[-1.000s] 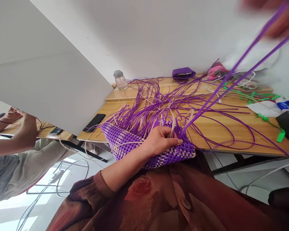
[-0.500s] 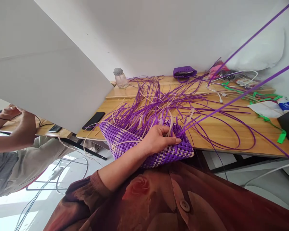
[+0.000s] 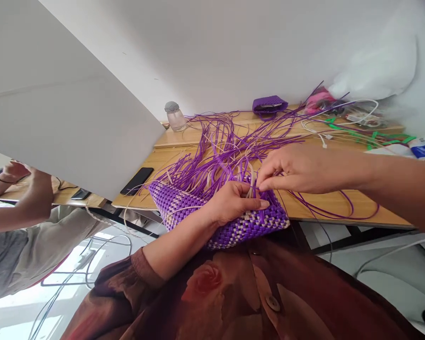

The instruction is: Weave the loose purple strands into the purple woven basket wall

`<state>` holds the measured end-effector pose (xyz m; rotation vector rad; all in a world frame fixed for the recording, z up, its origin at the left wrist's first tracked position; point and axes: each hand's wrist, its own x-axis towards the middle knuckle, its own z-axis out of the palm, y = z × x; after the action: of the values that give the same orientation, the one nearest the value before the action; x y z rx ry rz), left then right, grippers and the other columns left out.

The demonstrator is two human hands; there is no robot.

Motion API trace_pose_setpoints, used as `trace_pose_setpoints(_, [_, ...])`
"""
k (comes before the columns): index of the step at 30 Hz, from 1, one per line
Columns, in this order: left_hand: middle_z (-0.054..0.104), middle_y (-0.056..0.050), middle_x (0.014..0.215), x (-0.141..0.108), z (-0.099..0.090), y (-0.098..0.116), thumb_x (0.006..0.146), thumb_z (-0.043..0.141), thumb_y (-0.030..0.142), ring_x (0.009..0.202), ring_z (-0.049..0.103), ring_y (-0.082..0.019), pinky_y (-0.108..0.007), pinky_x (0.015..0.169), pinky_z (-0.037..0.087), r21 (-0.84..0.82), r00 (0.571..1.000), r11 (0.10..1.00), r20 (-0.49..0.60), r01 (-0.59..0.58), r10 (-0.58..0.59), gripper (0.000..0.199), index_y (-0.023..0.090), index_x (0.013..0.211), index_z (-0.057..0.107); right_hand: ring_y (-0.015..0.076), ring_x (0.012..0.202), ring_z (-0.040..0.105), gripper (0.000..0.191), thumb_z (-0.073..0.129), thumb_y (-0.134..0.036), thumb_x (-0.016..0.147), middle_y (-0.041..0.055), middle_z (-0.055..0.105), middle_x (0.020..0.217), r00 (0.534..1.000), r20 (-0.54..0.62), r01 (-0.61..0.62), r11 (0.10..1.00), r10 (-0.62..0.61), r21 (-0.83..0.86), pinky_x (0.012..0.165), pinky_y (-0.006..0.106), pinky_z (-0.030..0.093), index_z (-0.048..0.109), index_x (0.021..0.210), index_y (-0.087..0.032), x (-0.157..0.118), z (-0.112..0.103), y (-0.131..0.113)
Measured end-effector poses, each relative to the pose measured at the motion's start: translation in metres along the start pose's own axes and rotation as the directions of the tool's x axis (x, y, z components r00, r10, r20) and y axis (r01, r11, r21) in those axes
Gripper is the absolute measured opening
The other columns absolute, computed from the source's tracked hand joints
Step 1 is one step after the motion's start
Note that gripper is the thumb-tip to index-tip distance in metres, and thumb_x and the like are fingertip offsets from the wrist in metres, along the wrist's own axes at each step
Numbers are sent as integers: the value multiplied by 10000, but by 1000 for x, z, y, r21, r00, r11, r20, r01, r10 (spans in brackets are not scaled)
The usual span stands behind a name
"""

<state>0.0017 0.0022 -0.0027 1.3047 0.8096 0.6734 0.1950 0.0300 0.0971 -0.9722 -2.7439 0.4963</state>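
A woven purple-and-cream basket (image 3: 246, 232) lies at the table's front edge against the brown shirt. Many loose purple strips (image 3: 216, 163), with some cream ones, fan out from it toward the wall. My left hand (image 3: 232, 203) is closed on the basket's upper edge, its thumb along the near side and its fingers behind. Close beside it, my right hand (image 3: 286, 167) has thumb and forefinger pinched together on a purple strip at the weave. The strip's tip is largely hidden by the fingers.
On the wooden table are a black phone (image 3: 137, 181), a bottle with a grey lid (image 3: 176, 118), a small purple woven pouch (image 3: 270, 106) and a white cable (image 3: 361, 102). A white partition (image 3: 92, 104) stands left; beyond it sits another person (image 3: 24, 198).
My right hand has come in from the right beside my left hand. The long purple strips stretched taut to the upper right are no longer there. My left hand keeps its hold.
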Motion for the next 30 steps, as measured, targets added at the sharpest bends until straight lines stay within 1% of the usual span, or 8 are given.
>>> trace_pose_setpoints(3, [560,44,600,0,0,-2,569,910,348,543,402,-56,-252,572,284,-46,1000,999,5,-23,23,355,113,753,716,148,704,654,163,619,-220,833,-16,740,770,997,82,-13,999,10,37,654,273,447,779,802,-227,0,11,-9])
trace_pose_setpoints(7, [653,3,723,0,3,-4,599,903,338,678,536,-104,-281,711,394,-42,998,997,9,-63,63,351,116,822,747,107,584,569,111,630,-214,770,-39,680,668,998,26,-54,993,52,103,547,246,370,740,772,-208,1,24,-15])
trace_pose_setpoints(10, [684,-10,783,-1,4,-2,569,921,314,757,582,-129,-304,807,430,-62,998,997,18,-51,52,353,119,805,745,92,535,522,111,615,-207,741,-49,634,611,993,30,-120,978,117,173,511,234,343,726,742,-199,3,34,-14])
trace_pose_setpoints(13, [684,-6,777,-4,1,2,538,935,311,744,579,-125,-296,791,432,-66,999,998,36,-13,15,361,120,771,738,85,524,503,120,605,-177,708,-56,615,593,990,20,-138,961,137,238,498,226,331,724,721,-194,4,42,-11])
trace_pose_setpoints(18, [692,-17,775,-7,-3,0,610,904,367,714,575,-116,-279,738,417,-64,999,998,37,18,-16,378,112,836,742,82,512,476,146,586,-172,725,-61,604,590,989,-43,-119,938,140,324,487,228,298,729,732,-201,1,53,-5])
trace_pose_setpoints(25, [722,-28,814,-7,3,-2,589,918,277,771,629,-135,-296,809,465,-155,998,987,-46,-49,43,344,119,839,742,84,556,497,150,587,-217,813,-49,624,642,989,-91,-69,912,115,404,542,230,328,715,739,-194,7,61,-6])
trace_pose_setpoints(28, [676,4,727,-10,1,1,622,900,253,673,589,-100,-267,728,458,-154,1000,988,4,-3,4,277,130,797,723,103,595,547,189,554,-285,894,-33,659,690,984,-131,-57,919,117,390,576,242,365,719,860,-199,-1,57,-10])
trace_pose_setpoints(30, [632,26,673,-12,-3,2,639,890,246,602,537,-73,-245,659,429,-131,1000,991,22,13,-11,252,136,766,703,124,631,584,198,537,-315,923,-19,687,742,971,-188,-67,924,147,376,606,258,397,704,946,-212,-15,54,-13])
